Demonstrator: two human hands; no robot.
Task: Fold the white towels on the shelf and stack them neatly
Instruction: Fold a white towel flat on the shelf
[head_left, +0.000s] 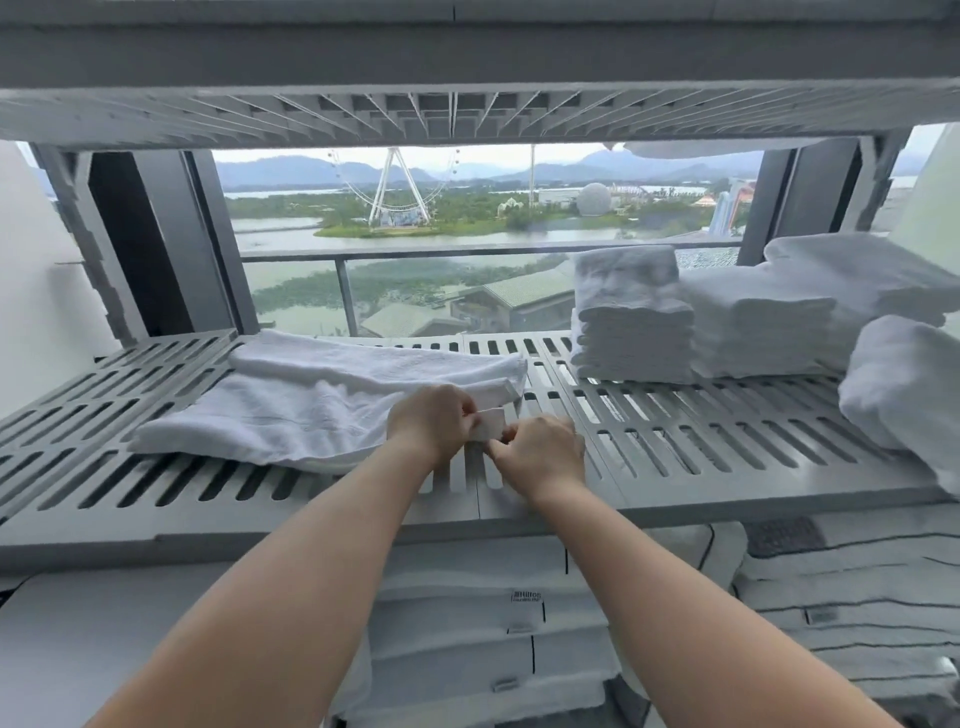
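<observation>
- Pinching the near right corner of the white towel (291, 410), left hand (431, 421) and right hand (545, 452) both curl their fingers on it
- Towel lies on the slatted shelf (701, 441), left of the stack (631, 322) of folded towels

The slatted shelf (675, 441) lies open along its near edge and across the middle right, room enough to pass. A flat towel (291, 405) covers the left centre. Folded stacks (634, 322) wall off the far right, a loose bundle (904, 389) crowds the right edge (partly out of view), and the upper shelf (467, 114) closes in overhead.
</observation>
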